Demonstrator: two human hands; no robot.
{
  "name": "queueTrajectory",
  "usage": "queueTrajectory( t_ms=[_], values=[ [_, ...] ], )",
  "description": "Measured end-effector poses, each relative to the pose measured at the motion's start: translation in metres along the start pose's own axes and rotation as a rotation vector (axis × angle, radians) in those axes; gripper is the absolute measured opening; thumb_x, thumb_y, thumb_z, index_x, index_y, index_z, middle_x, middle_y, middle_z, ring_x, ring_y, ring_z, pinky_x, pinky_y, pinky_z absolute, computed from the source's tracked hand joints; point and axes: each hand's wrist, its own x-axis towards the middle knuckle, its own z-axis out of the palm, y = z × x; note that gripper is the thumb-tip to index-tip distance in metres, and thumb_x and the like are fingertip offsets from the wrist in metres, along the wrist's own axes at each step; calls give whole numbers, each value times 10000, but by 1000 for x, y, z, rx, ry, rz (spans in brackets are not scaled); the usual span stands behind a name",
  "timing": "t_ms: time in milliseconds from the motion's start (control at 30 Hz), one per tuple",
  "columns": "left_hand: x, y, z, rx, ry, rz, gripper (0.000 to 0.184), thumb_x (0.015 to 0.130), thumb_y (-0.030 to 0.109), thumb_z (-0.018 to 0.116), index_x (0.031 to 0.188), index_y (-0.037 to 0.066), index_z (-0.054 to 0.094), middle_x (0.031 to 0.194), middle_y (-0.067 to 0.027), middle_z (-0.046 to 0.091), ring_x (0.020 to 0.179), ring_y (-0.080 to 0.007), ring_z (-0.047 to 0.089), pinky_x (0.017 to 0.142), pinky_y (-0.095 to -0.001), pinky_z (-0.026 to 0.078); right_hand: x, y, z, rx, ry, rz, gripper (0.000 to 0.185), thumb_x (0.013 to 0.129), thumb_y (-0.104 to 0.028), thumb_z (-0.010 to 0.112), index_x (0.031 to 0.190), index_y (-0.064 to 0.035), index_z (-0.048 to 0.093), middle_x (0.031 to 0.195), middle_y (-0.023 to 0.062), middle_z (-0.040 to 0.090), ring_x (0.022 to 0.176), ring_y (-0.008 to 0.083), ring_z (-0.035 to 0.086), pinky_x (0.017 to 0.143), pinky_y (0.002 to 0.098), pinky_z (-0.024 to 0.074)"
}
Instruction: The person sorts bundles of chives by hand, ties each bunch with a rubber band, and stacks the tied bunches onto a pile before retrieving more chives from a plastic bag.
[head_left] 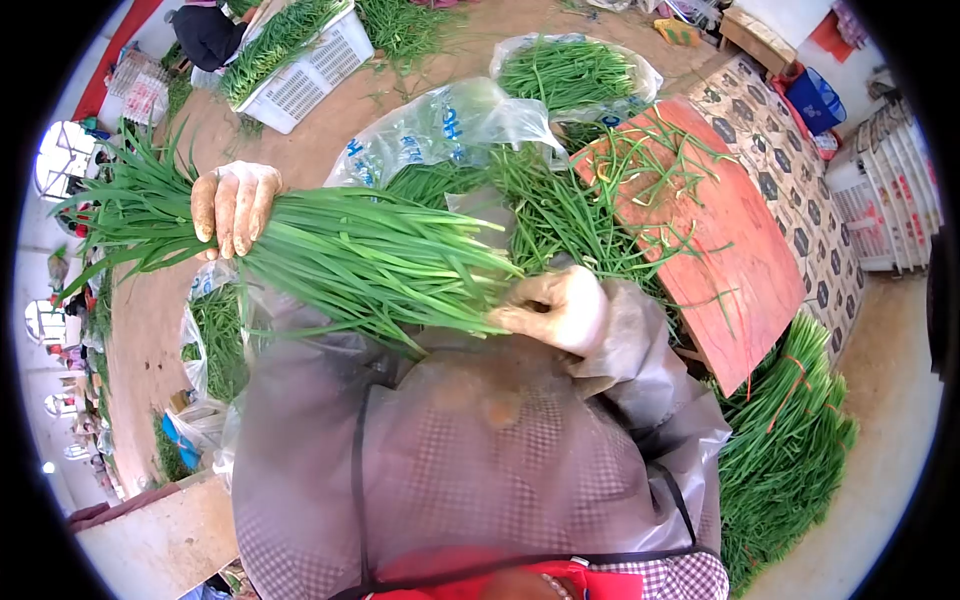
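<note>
A large bunch of garlic chives [370, 245] lies sideways across my front, above my lap. My left hand [236, 208], in a pale, soiled covering, is wrapped round it on the left, where the leaves fan out beyond my fingers. At the bunch's right end my right hand [556, 308] is closed in a pinch on the chive ends; its fingertips are partly hidden. Loose chives [560, 215] lie just beyond that hand. A reddish board [700, 240] beside it carries scattered strands.
Clear plastic bags hold more chives, one at the back [570, 75]. Tied bundles [785, 440] are heaped at the right. A white crate [310, 80] of chives stands far left, near a person in dark clothing [208, 38]. A blue bucket [815, 100] stands at far right.
</note>
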Motion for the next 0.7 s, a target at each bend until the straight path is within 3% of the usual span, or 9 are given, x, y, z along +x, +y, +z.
queueTrajectory(
  t_ms=[33, 200, 300, 367, 433, 500, 533, 667, 700],
  values=[
    [0, 0, 0, 5, -2, -7, 326, 703, 103, 762, 986, 53, 609, 823, -70, 711, 762, -152, 692, 764, -257, 534, 4, -2, 1, -99, -46, 11, 183, 818, -191, 725, 898, -28, 706, 625, 42, 604, 570, 82, 547, 532, 266, 445],
    [-4, -2, 3, 54, 57, -51, 336, 697, 145, 735, 998, 105, 592, 821, -16, 706, 781, -129, 682, 777, -244, 489, 15, 0, 25, 240, 89, 157, 139, 837, -171, 690, 838, -33, 676, 650, 50, 598, 582, 86, 538, 550, 274, 451],
    [-9, -5, 4, 56, 125, -25, 333, 687, 149, 717, 991, 112, 586, 804, 1, 702, 752, -108, 674, 773, -235, 482, 17, 6, 23, 228, 54, 102, 116, 855, -147, 661, 839, -33, 666, 678, 69, 615, 587, 119, 564, 561, 290, 464],
    [-13, -5, 8, 70, 172, -1, 333, 687, 148, 713, 993, 116, 584, 790, 8, 698, 739, -102, 669, 768, -232, 479, 12, 28, 26, 28, 226, -95, 187, 848, -229, 631, 758, -66, 613, 612, 100, 563, 554, 250, 588, 522, 337, 469],
    [-17, -5, 10, 86, 218, 26, 333, 687, 148, 708, 995, 119, 582, 776, 14, 694, 727, -97, 665, 763, -229, 475, -1, 42, -4, -234, 77, -129, 126, 857, -168, 595, 835, -47, 621, 692, 144, 605, 661, 333, 617, 589, 391, 493],
    [-23, -4, 12, 86, 321, 75, 263, 678, 134, 711, 907, 101, 585, 721, -3, 688, 661, -100, 661, 730, -224, 493, -19, 101, -4, -491, -77, 277, 213, 829, -310, 610, 880, -109, 659, 767, 158, 637, 745, 342, 637, 662, 430, 506],
    [-26, -3, 13, 89, 323, 75, 263, 678, 134, 711, 907, 101, 585, 721, -3, 688, 661, -100, 661, 730, -224, 493, -19, 93, -18, -614, -378, 615, 329, 802, -354, 622, 1032, -122, 658, 884, 179, 662, 866, 346, 642, 751, 433, 504],
    [-34, -7, 9, 78, 370, 68, 272, 685, 147, 714, 918, 102, 580, 725, 2, 685, 675, -99, 660, 749, -226, 486, -23, 76, -26, -448, -148, 419, 474, 801, -346, 640, 1190, -79, 593, 1031, 200, 653, 964, 341, 633, 832, 419, 495],
    [-35, -9, 8, 75, 388, 70, 280, 692, 151, 709, 932, 97, 575, 742, -1, 688, 704, -96, 661, 772, -221, 478, -19, 85, -20, -256, -78, 193, 564, 795, -329, 673, 1241, -11, 537, 1088, 206, 637, 967, 335, 638, 847, 403, 496]
  ],
)
